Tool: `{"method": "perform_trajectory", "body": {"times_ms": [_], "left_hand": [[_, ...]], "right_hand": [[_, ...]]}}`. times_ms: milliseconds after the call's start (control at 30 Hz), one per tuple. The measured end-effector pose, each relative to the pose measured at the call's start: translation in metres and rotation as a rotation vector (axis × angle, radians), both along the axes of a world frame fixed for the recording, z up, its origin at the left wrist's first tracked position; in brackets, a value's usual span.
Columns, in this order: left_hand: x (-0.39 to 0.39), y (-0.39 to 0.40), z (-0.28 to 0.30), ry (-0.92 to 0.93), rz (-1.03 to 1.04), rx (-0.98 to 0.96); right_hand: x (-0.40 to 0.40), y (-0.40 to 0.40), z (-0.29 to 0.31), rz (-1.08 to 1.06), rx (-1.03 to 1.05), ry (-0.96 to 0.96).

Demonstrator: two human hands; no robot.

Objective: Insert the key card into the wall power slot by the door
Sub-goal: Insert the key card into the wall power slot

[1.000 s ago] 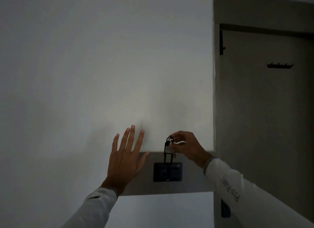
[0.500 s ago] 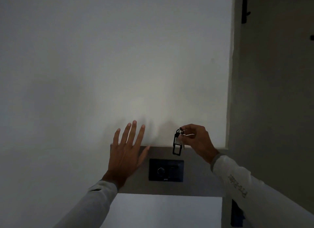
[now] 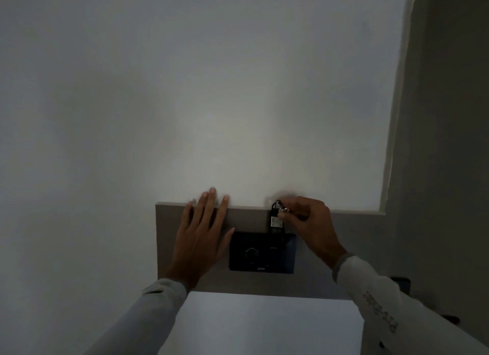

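- Head view, dim room: right hand (image 3: 311, 223) pinched shut on key card (image 3: 276, 222), a dark tag hanging upright below the fingertips, with a small metal ring at its top.
- Lower end of key card touching or just entering the top edge of wall power slot (image 3: 262, 252), a black plate set on a grey panel (image 3: 344, 243); depth of entry too dark to tell.
- Left hand (image 3: 201, 238) open and flat, fingers spread, pressed to the panel just left of the black plate, gripping nothing.
- Door frame (image 3: 397, 116) well off to the right of the right hand.
- Likely step: seating the tag. Best done by keeping it upright and square to the opening, pushing straight down with a light pinch, easing off if it binds instead of forcing it.
- Risk, as a judgement: a tilted tag catching on the lip, or the ring snagging the fingers.
- Holder contents: nothing visible in the slot apart from the tag's lower end; a round dial on the plate's left half.
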State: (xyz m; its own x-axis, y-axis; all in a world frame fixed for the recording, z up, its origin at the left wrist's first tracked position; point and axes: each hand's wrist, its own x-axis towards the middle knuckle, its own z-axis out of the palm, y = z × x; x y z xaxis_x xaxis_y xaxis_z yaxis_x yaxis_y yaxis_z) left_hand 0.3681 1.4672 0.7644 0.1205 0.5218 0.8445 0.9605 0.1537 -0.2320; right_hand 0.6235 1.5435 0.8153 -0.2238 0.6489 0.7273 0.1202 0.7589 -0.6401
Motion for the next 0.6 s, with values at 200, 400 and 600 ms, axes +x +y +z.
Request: {"method": "perform_trajectory", "body": {"times_ms": [200, 400, 600], "left_hand": [[0.003, 0.017, -0.012, -0.055, -0.011, 0.048], [-0.002, 0.014, -0.011, -0.048, -0.019, 0.007], [-0.003, 0.001, -0.007, -0.020, -0.037, -0.048]], "right_hand": [[0.004, -0.001, -0.009, 0.033, 0.018, -0.069], [0.001, -0.012, -0.026, -0.092, 0.208, -0.362], [-0.003, -0.023, -0.032, -0.464, 0.616, -0.573]]}}
